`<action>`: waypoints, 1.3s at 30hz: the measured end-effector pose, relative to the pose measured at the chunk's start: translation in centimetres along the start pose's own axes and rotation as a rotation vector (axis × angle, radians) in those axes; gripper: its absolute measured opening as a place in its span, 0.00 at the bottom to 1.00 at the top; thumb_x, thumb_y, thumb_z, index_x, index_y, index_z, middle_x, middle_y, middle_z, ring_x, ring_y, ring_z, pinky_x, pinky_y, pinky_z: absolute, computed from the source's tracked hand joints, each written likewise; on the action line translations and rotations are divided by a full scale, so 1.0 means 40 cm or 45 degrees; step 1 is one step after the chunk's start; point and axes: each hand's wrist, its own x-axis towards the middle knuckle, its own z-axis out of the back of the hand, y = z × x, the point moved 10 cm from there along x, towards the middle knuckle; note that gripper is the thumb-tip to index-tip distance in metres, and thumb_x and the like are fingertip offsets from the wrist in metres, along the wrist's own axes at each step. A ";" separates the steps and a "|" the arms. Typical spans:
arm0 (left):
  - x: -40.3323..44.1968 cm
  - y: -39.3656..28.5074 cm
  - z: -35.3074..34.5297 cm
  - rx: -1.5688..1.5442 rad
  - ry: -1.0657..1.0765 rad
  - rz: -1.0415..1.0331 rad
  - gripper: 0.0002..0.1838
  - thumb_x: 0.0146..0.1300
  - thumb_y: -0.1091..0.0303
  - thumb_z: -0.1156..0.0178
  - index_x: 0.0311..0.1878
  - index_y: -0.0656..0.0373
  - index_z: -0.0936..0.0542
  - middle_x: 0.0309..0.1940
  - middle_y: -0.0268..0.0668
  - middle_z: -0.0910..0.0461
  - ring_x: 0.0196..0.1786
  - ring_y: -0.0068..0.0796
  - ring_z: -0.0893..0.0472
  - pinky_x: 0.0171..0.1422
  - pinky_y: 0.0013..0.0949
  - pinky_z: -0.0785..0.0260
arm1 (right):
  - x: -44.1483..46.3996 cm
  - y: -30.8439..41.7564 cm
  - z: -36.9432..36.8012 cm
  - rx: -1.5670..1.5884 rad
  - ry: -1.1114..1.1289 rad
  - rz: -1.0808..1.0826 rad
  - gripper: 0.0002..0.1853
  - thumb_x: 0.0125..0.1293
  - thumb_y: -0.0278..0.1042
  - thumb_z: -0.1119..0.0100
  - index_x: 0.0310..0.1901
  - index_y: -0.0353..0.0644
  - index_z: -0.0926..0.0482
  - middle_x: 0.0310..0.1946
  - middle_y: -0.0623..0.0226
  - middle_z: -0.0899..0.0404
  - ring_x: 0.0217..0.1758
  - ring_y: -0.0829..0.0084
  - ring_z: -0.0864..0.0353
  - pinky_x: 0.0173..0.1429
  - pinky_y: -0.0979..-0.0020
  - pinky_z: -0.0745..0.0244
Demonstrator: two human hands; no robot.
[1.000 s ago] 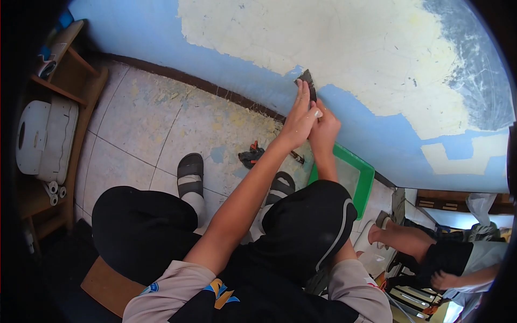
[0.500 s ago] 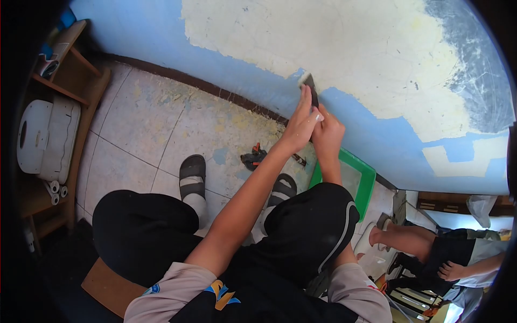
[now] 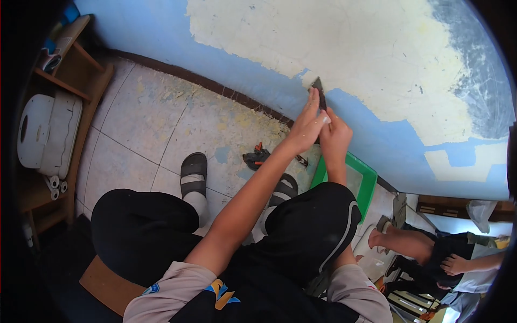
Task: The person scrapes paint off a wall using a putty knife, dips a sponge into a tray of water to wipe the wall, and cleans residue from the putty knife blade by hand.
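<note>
Turned since half a second earlier, the scraper (image 3: 322,98) now shows a narrow, dark, pointed blade instead of a broader, pale face; both hands appear slightly farther right, though the camera view has shifted too. This suggests a changed blade angle, with scraping still under way.

From left to right, a wooden shelf (image 3: 91,129) stands at the left edge of the tiled floor (image 3: 145,126). Paint flakes lie toward the floor's wall-side edge. A dark bundle (image 3: 255,158) rests near the feet. The left hand (image 3: 305,127) lays straight fingers along the blade; whether it also clasps the handle cannot be told. The blade tip projects past those fingers, at the lower edge of the wall's (image 3: 377,48) cream patch. The right hand's (image 3: 337,133) grip is closed around the scraper's lower end. Farther right, a green tray (image 3: 370,185) sits beside the wall.
</note>
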 end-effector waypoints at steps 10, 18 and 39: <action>0.012 -0.005 0.053 0.019 -0.054 -0.055 0.45 0.68 0.59 0.55 0.79 0.72 0.63 0.82 0.55 0.70 0.84 0.44 0.68 0.85 0.39 0.71 | 0.020 0.046 -0.032 -0.029 0.001 0.098 0.13 0.64 0.29 0.36 0.48 0.32 0.16 0.30 0.45 0.18 0.32 0.47 0.18 0.36 0.59 0.24; 0.011 -0.026 0.057 0.007 -0.029 -0.018 0.44 0.68 0.58 0.56 0.80 0.70 0.62 0.82 0.53 0.69 0.85 0.43 0.69 0.85 0.40 0.71 | 0.022 0.014 -0.033 0.020 -0.048 0.011 0.15 0.65 0.29 0.37 0.49 0.29 0.17 0.32 0.41 0.18 0.33 0.50 0.15 0.38 0.62 0.22; 0.030 -0.036 0.060 -0.104 -0.021 0.000 0.45 0.70 0.56 0.56 0.79 0.71 0.65 0.82 0.52 0.73 0.84 0.40 0.72 0.85 0.38 0.73 | 0.080 0.048 -0.029 0.026 0.026 0.014 0.12 0.67 0.33 0.37 0.46 0.32 0.15 0.30 0.43 0.18 0.30 0.48 0.17 0.36 0.60 0.25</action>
